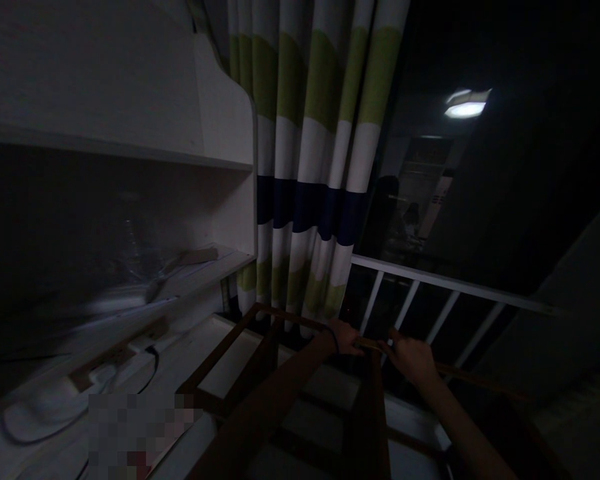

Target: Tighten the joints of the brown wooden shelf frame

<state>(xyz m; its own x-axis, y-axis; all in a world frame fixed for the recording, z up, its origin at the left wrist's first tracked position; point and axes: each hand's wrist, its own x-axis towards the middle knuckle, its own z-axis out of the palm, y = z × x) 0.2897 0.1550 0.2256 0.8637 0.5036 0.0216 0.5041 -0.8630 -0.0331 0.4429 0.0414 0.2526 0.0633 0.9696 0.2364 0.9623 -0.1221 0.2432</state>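
A dark brown wooden frame [235, 347] with several bars stands on the white surface below me, near the curtain and window. My left hand [344, 335], with a dark band at its wrist, is closed over the frame's far rail. To its right, my right hand [411, 355] is closed on the same rail, thumb and fingers pressed together. A short lighter stretch of the rail [367, 343] shows between the two hands. Dim light hides the lower parts of the frame and exactly how the fingertips grip.
A striped curtain [310, 153] hangs behind the frame, beside a dark window with white railing [455, 287]. On the left is a white shelf unit [230, 127] holding a clear plastic object [140, 260]. Below it, a power strip [120, 350] has plugs and cables.
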